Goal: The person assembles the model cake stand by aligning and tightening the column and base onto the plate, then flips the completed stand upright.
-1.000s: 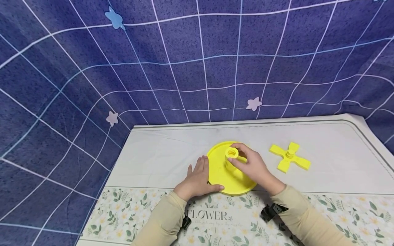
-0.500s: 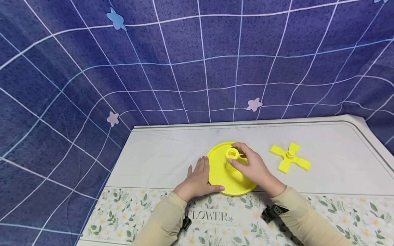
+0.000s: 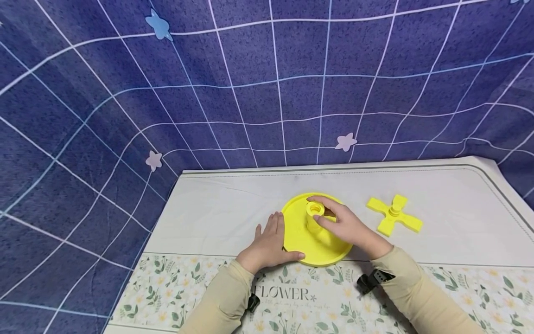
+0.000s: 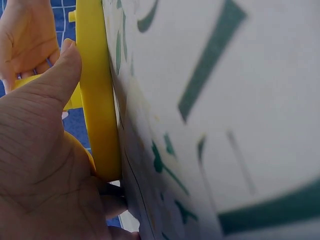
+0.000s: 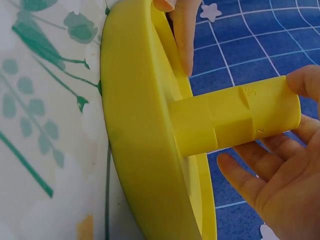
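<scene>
In the head view, the yellow disc (image 3: 298,241) lies flat on the white tablecloth (image 3: 217,208), a little right of the frame's centre and below it. The yellow tube (image 3: 312,223) stands upright on it, its hollow end up.

The left hand (image 3: 266,245) is spread, fingers extended against the disc's left rim and thumb on the near edge, bracing rather than grasping. The right hand (image 3: 347,226) is partly closed, pinching the tube's upper part between thumb and fingers.

The step looks like turning or seating the tube; whether it is fully home cannot be told. It would go best with the tube square to the disc, light even pressure downward, and the left hand checking any spin of the disc. The yellow four-armed piece (image 3: 394,213), toward the right of the frame, lies untouched, stub up.
</scene>
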Demonstrator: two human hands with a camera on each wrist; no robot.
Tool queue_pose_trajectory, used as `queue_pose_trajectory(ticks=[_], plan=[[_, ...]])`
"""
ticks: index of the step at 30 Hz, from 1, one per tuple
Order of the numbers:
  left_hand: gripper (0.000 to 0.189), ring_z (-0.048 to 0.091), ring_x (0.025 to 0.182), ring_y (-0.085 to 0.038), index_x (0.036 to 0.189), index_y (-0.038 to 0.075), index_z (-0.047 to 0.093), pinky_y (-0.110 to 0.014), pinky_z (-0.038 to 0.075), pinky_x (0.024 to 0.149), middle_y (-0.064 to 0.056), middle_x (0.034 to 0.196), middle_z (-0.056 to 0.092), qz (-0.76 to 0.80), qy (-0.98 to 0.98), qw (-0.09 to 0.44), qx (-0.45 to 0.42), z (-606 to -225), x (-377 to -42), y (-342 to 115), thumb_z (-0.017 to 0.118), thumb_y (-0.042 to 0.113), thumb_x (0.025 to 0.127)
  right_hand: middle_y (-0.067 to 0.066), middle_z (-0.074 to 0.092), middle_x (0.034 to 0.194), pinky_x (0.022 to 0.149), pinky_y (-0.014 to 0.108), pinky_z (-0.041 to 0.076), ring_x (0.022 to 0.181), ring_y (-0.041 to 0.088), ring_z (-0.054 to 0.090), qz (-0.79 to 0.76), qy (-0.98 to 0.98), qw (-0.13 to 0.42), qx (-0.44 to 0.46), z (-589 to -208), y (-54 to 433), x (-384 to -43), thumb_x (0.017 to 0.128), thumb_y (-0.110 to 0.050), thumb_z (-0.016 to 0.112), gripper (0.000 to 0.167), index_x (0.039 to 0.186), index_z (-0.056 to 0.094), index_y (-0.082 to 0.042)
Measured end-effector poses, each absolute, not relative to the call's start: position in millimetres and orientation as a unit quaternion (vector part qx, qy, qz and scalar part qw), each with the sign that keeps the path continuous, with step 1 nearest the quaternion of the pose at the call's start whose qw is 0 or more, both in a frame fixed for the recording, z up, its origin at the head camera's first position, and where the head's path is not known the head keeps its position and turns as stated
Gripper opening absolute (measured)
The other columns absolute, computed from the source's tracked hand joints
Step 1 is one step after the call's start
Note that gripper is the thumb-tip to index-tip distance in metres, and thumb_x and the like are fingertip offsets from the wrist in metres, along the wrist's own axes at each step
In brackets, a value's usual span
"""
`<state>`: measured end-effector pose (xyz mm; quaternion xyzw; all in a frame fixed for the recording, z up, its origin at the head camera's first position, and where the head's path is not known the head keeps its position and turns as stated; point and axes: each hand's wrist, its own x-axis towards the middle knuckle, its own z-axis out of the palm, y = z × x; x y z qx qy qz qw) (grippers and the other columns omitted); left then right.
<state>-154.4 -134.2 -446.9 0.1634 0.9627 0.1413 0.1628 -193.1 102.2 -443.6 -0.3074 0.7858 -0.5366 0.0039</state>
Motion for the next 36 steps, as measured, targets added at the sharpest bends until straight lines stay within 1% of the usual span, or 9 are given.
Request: queue_pose_trajectory(ticks=[4, 12, 17, 21, 27, 32, 34, 36], plan=[[0.124, 0.000, 0.148, -0.032, 0.154, -0.004, -0.002, -0.060, 0.005, 0.114, -0.021, 0.161, 0.000, 0.138, 0.963, 0.162, 0.163, -447, -155, -134, 0.056, 0.076, 0.079, 0.017, 0.054, 0.138, 0.097, 0.040, 0.047, 0.118, 0.031, 0.058, -0.533, 0.793, -0.016, -0.295, -446, 103, -191, 0.095, -0.010, 0.063, 0.043, 0.136, 0.053, 0.000], [0.124, 0.002, 0.148, -0.033, 0.154, -0.005, 0.000, -0.061, 0.006, 0.114, -0.023, 0.161, 0.002, 0.143, 0.963, 0.157, 0.167, -449, -155, -130, 0.057, 0.076, 0.079, 0.009, 0.061, 0.127, 0.096, 0.042, 0.048, 0.116, 0.026, 0.058, -0.511, 0.824, -0.058, -0.237, -444, 98, -182, 0.092, -0.019, 0.069, 0.041, 0.130, 0.057, -0.007], [0.124, 0.002, 0.148, -0.033, 0.154, -0.004, -0.001, -0.061, 0.006, 0.114, -0.022, 0.161, 0.001, 0.141, 0.963, 0.157, 0.169, -448, -155, -129, 0.057, 0.076, 0.079, 0.009, 0.064, 0.122, 0.094, 0.044, 0.050, 0.107, 0.026, 0.061, -0.494, 0.840, -0.082, -0.206, -445, 95, -177, 0.091, -0.020, 0.070, 0.042, 0.129, 0.058, -0.007], [0.124, 0.001, 0.148, -0.032, 0.154, -0.004, -0.001, -0.061, 0.006, 0.114, -0.022, 0.161, 0.000, 0.138, 0.963, 0.157, 0.170, -448, -157, -128, 0.056, 0.077, 0.079, 0.011, 0.066, 0.117, 0.089, 0.045, 0.052, 0.097, 0.026, 0.063, -0.470, 0.852, -0.111, -0.201, -446, 94, -176, 0.090, -0.019, 0.071, 0.043, 0.129, 0.058, -0.006], [0.125, 0.002, 0.148, -0.033, 0.154, -0.005, -0.002, -0.062, 0.007, 0.113, -0.023, 0.160, 0.001, 0.127, 0.965, 0.159, 0.169, -448, -158, -126, 0.056, 0.077, 0.079, 0.012, 0.068, 0.108, 0.084, 0.045, 0.054, 0.093, 0.027, 0.066, -0.447, 0.862, -0.144, -0.188, -448, 89, -173, 0.089, -0.017, 0.072, 0.044, 0.129, 0.057, -0.005], [0.125, 0.000, 0.148, -0.032, 0.154, -0.003, -0.003, -0.061, 0.007, 0.114, -0.022, 0.161, -0.001, 0.123, 0.966, 0.162, 0.159, -450, -157, -128, 0.056, 0.078, 0.078, 0.015, 0.069, 0.108, 0.082, 0.046, 0.054, 0.094, 0.029, 0.066, -0.438, 0.870, -0.146, -0.171, -449, 83, -171, 0.091, -0.021, 0.071, 0.045, 0.131, 0.057, -0.007], [0.125, -0.001, 0.148, -0.031, 0.154, -0.002, -0.003, -0.060, 0.006, 0.114, -0.021, 0.161, -0.001, 0.124, 0.966, 0.164, 0.155, -450, -156, -130, 0.056, 0.078, 0.078, 0.015, 0.067, 0.113, 0.084, 0.046, 0.053, 0.097, 0.029, 0.066, -0.445, 0.868, -0.135, -0.178, -448, 84, -171, 0.092, -0.023, 0.070, 0.046, 0.133, 0.056, -0.008], [0.125, 0.000, 0.148, -0.032, 0.154, -0.003, -0.002, -0.061, 0.006, 0.114, -0.022, 0.161, 0.000, 0.132, 0.965, 0.165, 0.154, -450, -155, -131, 0.057, 0.077, 0.079, 0.013, 0.065, 0.121, 0.091, 0.047, 0.050, 0.105, 0.030, 0.064, -0.445, 0.866, -0.124, -0.189, -446, 88, -171, 0.092, -0.026, 0.070, 0.050, 0.136, 0.054, -0.009]])
